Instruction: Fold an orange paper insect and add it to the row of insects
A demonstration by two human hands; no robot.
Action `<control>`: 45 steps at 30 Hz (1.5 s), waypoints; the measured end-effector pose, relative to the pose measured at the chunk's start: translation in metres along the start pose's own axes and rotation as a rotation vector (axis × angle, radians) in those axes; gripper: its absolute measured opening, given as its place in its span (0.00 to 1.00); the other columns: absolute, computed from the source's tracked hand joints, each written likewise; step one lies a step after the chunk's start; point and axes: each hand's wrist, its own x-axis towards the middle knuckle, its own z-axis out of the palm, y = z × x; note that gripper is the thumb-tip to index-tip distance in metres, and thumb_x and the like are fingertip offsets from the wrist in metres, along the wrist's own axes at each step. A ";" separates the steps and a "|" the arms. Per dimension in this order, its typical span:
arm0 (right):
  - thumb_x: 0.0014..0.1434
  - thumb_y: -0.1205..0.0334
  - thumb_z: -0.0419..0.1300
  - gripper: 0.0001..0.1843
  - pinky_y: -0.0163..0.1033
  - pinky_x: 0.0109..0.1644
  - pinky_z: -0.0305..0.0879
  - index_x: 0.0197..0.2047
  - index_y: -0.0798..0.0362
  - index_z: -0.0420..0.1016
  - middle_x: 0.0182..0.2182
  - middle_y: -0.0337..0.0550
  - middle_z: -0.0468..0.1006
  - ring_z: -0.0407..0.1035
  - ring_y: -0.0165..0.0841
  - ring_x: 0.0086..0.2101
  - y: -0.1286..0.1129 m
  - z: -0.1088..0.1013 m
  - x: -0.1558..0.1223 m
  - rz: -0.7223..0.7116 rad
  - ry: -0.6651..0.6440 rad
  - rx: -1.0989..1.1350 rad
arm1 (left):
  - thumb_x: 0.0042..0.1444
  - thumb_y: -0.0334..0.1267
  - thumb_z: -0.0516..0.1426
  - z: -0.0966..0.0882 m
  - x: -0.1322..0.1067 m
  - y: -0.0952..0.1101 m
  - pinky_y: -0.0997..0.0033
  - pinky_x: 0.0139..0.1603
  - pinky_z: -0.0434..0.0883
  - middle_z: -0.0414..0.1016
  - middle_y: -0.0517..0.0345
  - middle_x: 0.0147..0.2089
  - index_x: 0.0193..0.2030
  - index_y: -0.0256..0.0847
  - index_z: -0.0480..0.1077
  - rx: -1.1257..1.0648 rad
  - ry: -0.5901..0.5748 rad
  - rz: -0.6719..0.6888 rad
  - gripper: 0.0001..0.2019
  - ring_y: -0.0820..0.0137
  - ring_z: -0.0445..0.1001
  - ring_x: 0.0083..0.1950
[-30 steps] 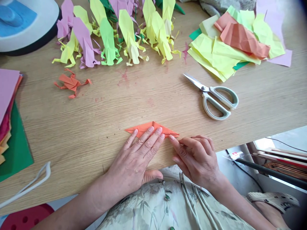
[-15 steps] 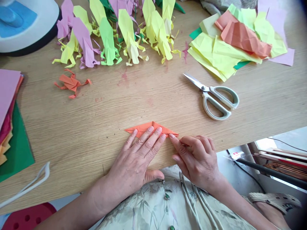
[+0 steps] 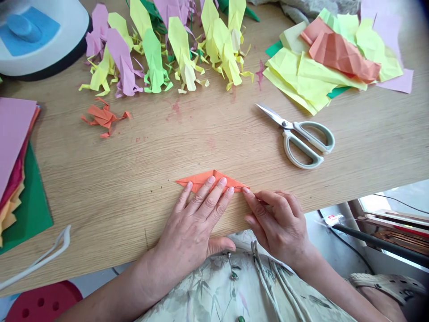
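Note:
A folded orange paper (image 3: 208, 178), long and pointed at both ends, lies near the front edge of the wooden table (image 3: 134, 179). My left hand (image 3: 197, 219) rests flat on it with fingers stretched out, pressing its lower half. My right hand (image 3: 276, 219) is beside it, fingers curled, with the index fingertip pressed on the paper's right tip.
Grey-handled scissors (image 3: 301, 136) lie to the right. A small orange origami frog (image 3: 103, 117) sits at the left, below a row of several pink, yellow and green paper figures (image 3: 167, 49). Creased sheets (image 3: 328, 53) are piled at the back right. Coloured paper (image 3: 16, 152) is stacked on the left edge.
My right index fingertip has slid slightly right along the paper's tip. The view has shifted a little; my left hand stays pressed flat on the paper.

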 end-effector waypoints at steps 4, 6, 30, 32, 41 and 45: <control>0.67 0.59 0.56 0.26 0.47 0.47 0.63 0.65 0.60 0.65 0.45 0.54 0.71 0.66 0.40 0.42 -0.001 0.000 -0.002 0.025 -0.016 -0.027 | 0.60 0.69 0.40 0.000 0.001 0.002 0.48 0.75 0.43 0.55 0.45 0.73 0.73 0.33 0.53 0.033 0.020 -0.005 0.46 0.54 0.51 0.74; 0.67 0.59 0.56 0.27 0.46 0.47 0.63 0.66 0.60 0.64 0.46 0.54 0.71 0.66 0.39 0.42 0.000 0.000 -0.003 0.022 -0.014 -0.019 | 0.59 0.69 0.40 0.001 0.001 0.003 0.48 0.74 0.43 0.55 0.44 0.73 0.72 0.34 0.53 0.045 0.030 -0.010 0.46 0.53 0.52 0.74; 0.67 0.59 0.55 0.34 0.48 0.50 0.66 0.72 0.62 0.52 0.51 0.59 0.73 0.67 0.43 0.47 0.002 -0.001 -0.005 -0.034 0.012 0.006 | 0.60 0.68 0.42 0.002 0.001 0.010 0.48 0.73 0.46 0.52 0.44 0.75 0.73 0.38 0.52 0.041 0.031 -0.059 0.44 0.54 0.49 0.75; 0.67 0.58 0.55 0.32 0.49 0.52 0.64 0.70 0.62 0.57 0.50 0.58 0.73 0.66 0.43 0.46 -0.001 -0.002 0.000 -0.046 0.030 -0.009 | 0.59 0.69 0.42 0.004 -0.001 0.010 0.48 0.74 0.44 0.49 0.45 0.76 0.74 0.37 0.50 0.042 0.029 -0.061 0.45 0.54 0.47 0.76; 0.69 0.56 0.54 0.23 0.50 0.55 0.57 0.62 0.59 0.69 0.57 0.53 0.75 0.66 0.42 0.49 -0.016 -0.007 0.019 -0.062 -0.091 -0.083 | 0.59 0.70 0.38 -0.005 -0.003 0.004 0.52 0.75 0.40 0.43 0.44 0.77 0.75 0.31 0.44 -0.019 -0.042 -0.020 0.49 0.56 0.41 0.77; 0.68 0.57 0.54 0.25 0.49 0.51 0.60 0.64 0.60 0.66 0.57 0.57 0.73 0.67 0.42 0.47 -0.021 -0.009 0.025 -0.060 -0.129 -0.037 | 0.61 0.68 0.39 -0.006 -0.005 0.002 0.47 0.74 0.41 0.42 0.40 0.77 0.75 0.30 0.40 -0.089 -0.041 -0.002 0.48 0.55 0.37 0.78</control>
